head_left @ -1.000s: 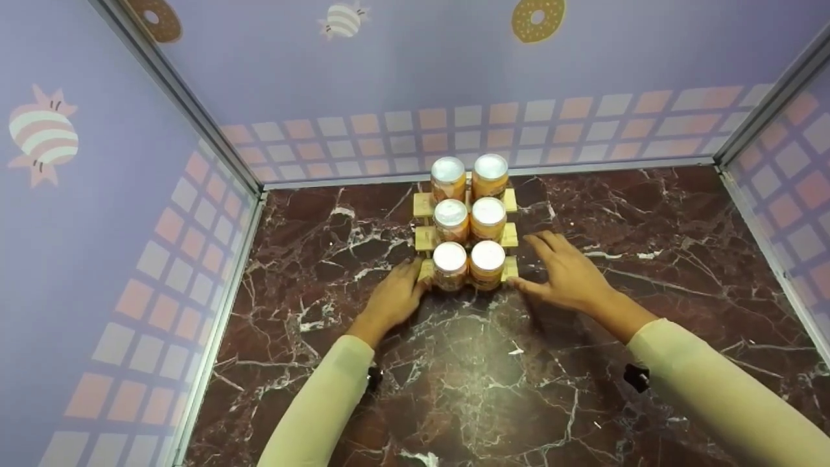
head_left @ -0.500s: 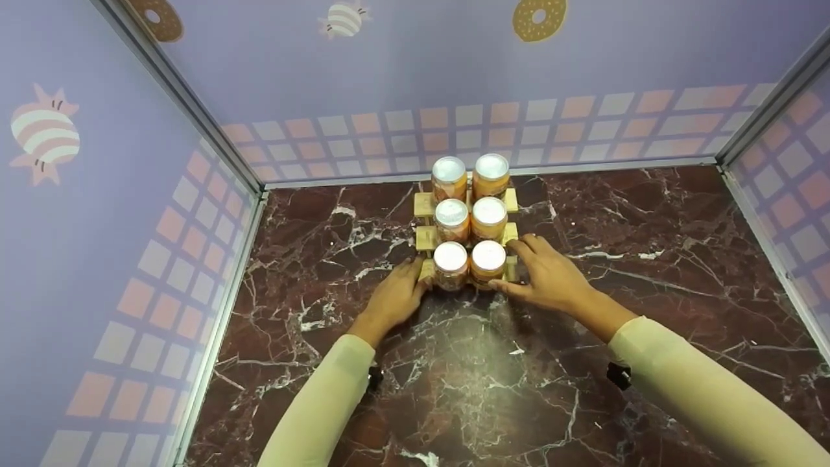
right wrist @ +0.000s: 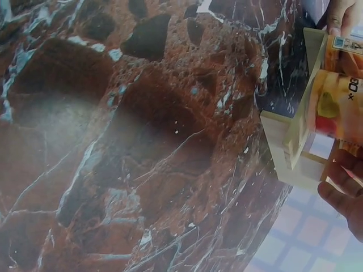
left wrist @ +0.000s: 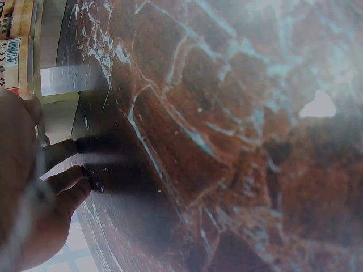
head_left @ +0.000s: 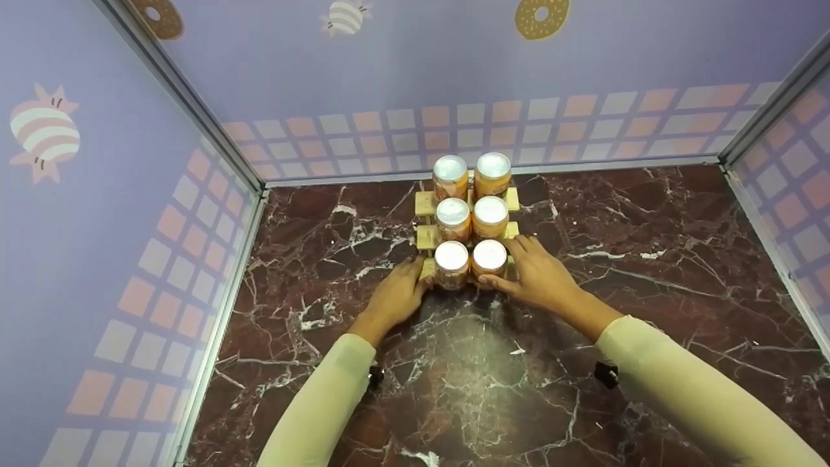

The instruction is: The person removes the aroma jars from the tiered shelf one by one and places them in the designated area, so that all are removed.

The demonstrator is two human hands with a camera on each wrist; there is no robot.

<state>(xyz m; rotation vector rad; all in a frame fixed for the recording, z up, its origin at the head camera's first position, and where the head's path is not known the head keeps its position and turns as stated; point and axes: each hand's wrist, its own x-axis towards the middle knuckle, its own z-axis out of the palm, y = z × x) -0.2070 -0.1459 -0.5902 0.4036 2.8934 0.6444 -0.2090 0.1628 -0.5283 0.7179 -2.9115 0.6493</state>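
Several orange drink cans (head_left: 490, 266) with silvery tops stand upright, in two columns, on a stepped wooden rack (head_left: 425, 238). My left hand (head_left: 394, 295) holds the rack's front left corner, thumb at the front and fingers along the side. In the left wrist view, fingertips (left wrist: 68, 153) of that hand reach down to the tabletop. My right hand (head_left: 541, 275) is around the front right can, its thumb before the can and its fingers at the right side. The right wrist view shows those fingers (right wrist: 337, 198) beside the can (right wrist: 332, 107), with the contact partly out of frame.
The rack stands on a dark red marbled tabletop (head_left: 473, 389), close to the purple back wall (head_left: 389, 78). A left side wall (head_left: 130, 194) and a right side wall (head_left: 794, 162) enclose the table.
My right hand has moved left from beside the rack to the front right can, its thumb now in front of it. The left hand, rack and cans have stayed in place.
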